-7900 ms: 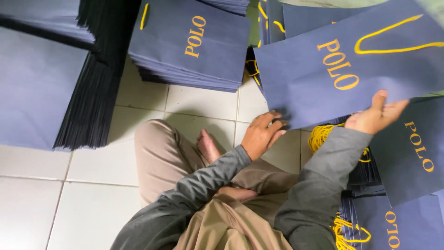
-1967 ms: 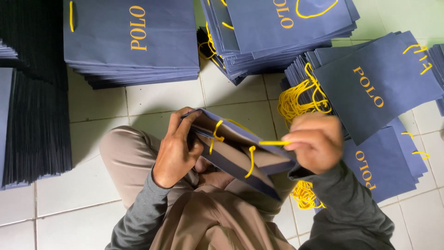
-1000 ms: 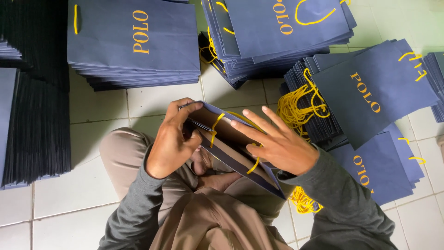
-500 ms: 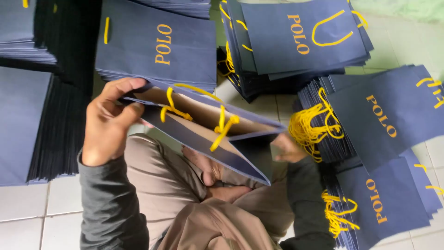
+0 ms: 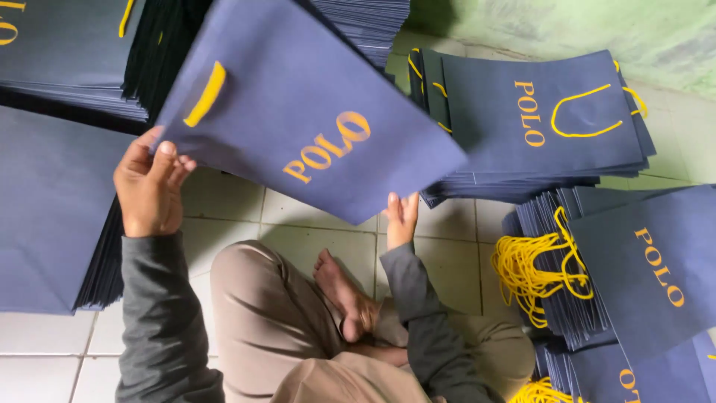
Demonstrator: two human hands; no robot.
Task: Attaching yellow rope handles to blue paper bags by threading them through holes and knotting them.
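Navy paper bag (image 5: pixel 298 112) flat, held up over the tiled floor (image 5: pixel 224 201), above the person's crossed legs. Left hand (image 5: pixel 149 186) closed on its lower-left corner, thumb on top. Right hand (image 5: pixel 401 216) props the bottom edge, fingers mostly behind the bag, grip unclear. Yellow cord handle (image 5: pixel 205 93) at the bag's left end. Stacks of matching bags (image 5: pixel 537 127) around; loose yellow cords (image 5: pixel 537 261) to the right.

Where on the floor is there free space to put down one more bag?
Bare tile lies between the left stack and the knee; another patch is beside the yellow cords. The right side, with the stacked bags, is crowded.
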